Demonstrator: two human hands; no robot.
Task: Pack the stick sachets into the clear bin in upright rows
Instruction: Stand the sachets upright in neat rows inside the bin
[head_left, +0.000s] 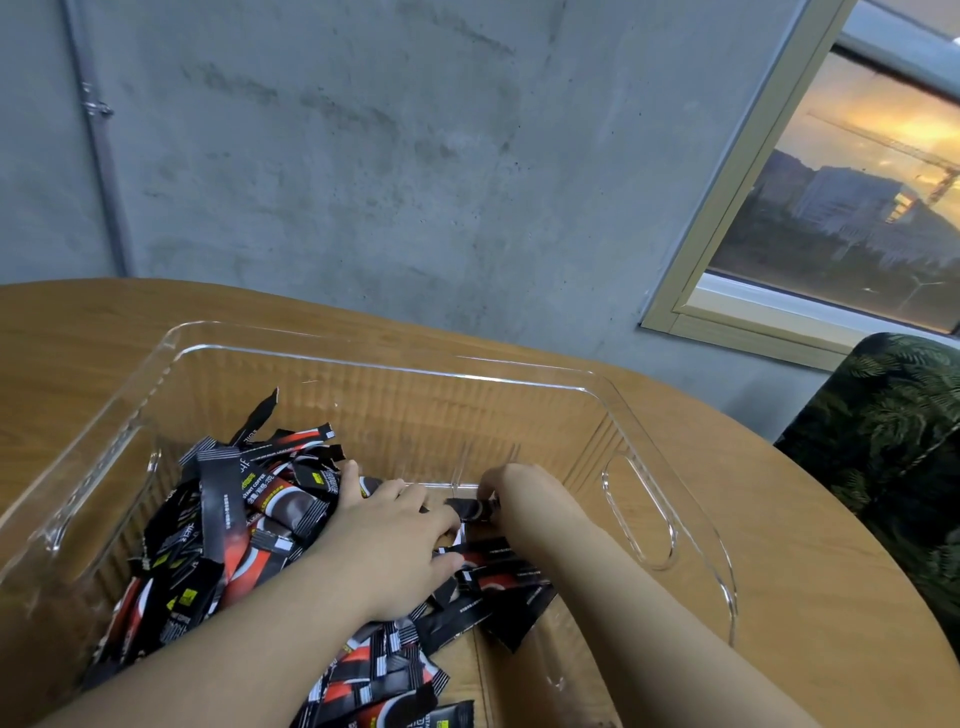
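Note:
A clear plastic bin (670, 447) with cut-out handles stands on the wooden table. A loose heap of black-and-red stick sachets (234, 530) fills its left and near part, lying at all angles. My left hand (395, 545) rests palm down on the heap in the middle of the bin, fingers spread over sachets. My right hand (506, 480) is bent down at the wrist deep in the bin; its fingers pinch the end of one dark sachet (470, 508) lying near the bin's floor. The right fingertips are mostly hidden behind the wrist.
The round wooden table (810, 597) meets a grey concrete wall behind. A dark leaf-patterned chair (893, 447) stands at the right. A window (841, 197) is at the upper right. The bin's far right part holds no sachets.

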